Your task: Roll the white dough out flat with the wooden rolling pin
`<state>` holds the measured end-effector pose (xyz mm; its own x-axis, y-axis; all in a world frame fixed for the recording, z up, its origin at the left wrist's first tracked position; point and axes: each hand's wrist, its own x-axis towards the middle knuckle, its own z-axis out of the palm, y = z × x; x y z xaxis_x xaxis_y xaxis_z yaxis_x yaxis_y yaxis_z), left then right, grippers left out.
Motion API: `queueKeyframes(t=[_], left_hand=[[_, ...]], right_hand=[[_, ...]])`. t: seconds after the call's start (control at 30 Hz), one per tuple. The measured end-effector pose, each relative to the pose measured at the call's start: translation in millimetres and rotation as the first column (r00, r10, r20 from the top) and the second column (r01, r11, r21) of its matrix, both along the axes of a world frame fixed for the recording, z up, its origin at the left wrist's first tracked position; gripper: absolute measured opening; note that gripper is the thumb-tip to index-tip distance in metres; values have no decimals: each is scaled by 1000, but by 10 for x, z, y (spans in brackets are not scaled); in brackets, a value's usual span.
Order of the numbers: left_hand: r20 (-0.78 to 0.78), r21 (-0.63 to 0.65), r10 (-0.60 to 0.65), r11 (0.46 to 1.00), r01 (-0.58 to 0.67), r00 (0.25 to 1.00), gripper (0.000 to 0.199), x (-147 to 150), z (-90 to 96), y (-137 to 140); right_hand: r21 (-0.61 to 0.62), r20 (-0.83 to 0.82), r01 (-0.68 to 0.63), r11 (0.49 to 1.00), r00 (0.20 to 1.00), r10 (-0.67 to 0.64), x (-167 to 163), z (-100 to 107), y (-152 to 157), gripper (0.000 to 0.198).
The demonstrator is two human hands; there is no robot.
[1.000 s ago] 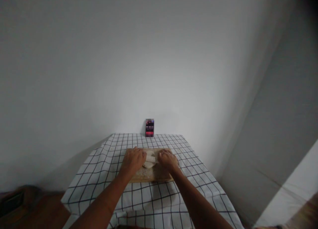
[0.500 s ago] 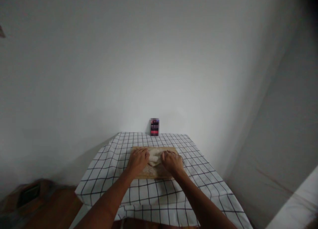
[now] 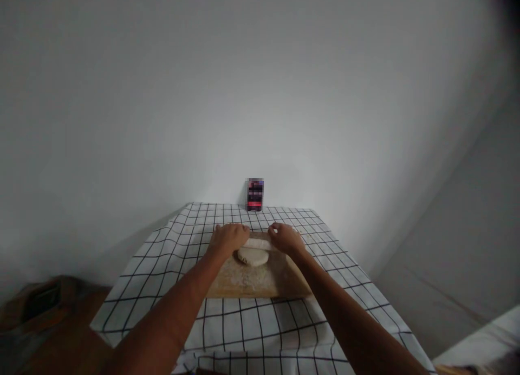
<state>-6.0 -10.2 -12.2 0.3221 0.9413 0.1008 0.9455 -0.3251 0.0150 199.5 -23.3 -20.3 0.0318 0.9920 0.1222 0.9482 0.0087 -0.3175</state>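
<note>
The left hand [image 3: 229, 238] and right hand [image 3: 287, 238] are closed around two ends of a rolling pin [image 3: 258, 245]; just on the near side of this grip, dough [image 3: 252, 257] lies on a board [image 3: 244, 288]; below is a checked cloth [image 3: 158, 266]; beyond the hands I see a blurred dark object [image 3: 255, 195], standing upright.

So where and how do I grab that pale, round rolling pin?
Probably at both ends, palms down, from the near side: the rolling pin is a straight cylinder lying crosswise by the pale, rounded dough, left hand and right hand over its ends.
</note>
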Motion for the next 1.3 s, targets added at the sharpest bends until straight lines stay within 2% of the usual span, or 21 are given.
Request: queueKeyframes(t=[0.07,0.17,0.23,0.3,0.33,0.43,0.47,0.5,0.57,0.67,0.73,0.93,1.3], left_hand=[[56,41,-59,998,57,997,47,37,59,-74],[188,78,-283,959,273,941,44,69,85,-216],[202,34,-338,940,339,919,45,71,79,-270],[214,-32,-329,939,343,920,43,63,77,-267],[229,-59,-323,937,344,918,41,58,79,-250],[270,-93,-335,924,370,903,37,51,86,-184],[277,-92,-333,925,369,902,36,54,83,-169],[280,-89,-324,929,360,904,35,60,77,-160],[286,-82,-291,942,326,913,34,79,54,-153],[288,-55,-233,964,259,929,32,113,15,-155],[273,-45,-197,975,217,942,31,129,-1,-156],[256,-26,-179,981,192,950,28,136,-7,-162],[238,-43,-171,982,186,956,32,169,26,-195]], right_hand=[[122,-74,-17,992,997,26,52,-117,63,40],[317,-161,-70,946,979,127,111,-237,46,34],[490,-172,-113,864,959,224,158,-262,-63,30],[655,-137,-148,741,941,309,222,-253,-240,26],[690,-129,-184,700,920,369,261,-244,-343,23],[663,-104,-389,639,798,594,384,-241,-619,21],[665,-69,-432,609,777,626,421,-254,-680,20],[647,-55,-467,602,760,648,452,-271,-720,21],[583,-77,-506,636,744,663,489,-311,-740,23],[438,-189,-506,743,756,627,492,-347,-683,29],[386,-227,-506,771,758,611,483,-351,-644,30],[360,-273,-532,766,725,632,501,-363,-640,34],[362,-212,-567,740,723,657,497,-360,-637,36]])
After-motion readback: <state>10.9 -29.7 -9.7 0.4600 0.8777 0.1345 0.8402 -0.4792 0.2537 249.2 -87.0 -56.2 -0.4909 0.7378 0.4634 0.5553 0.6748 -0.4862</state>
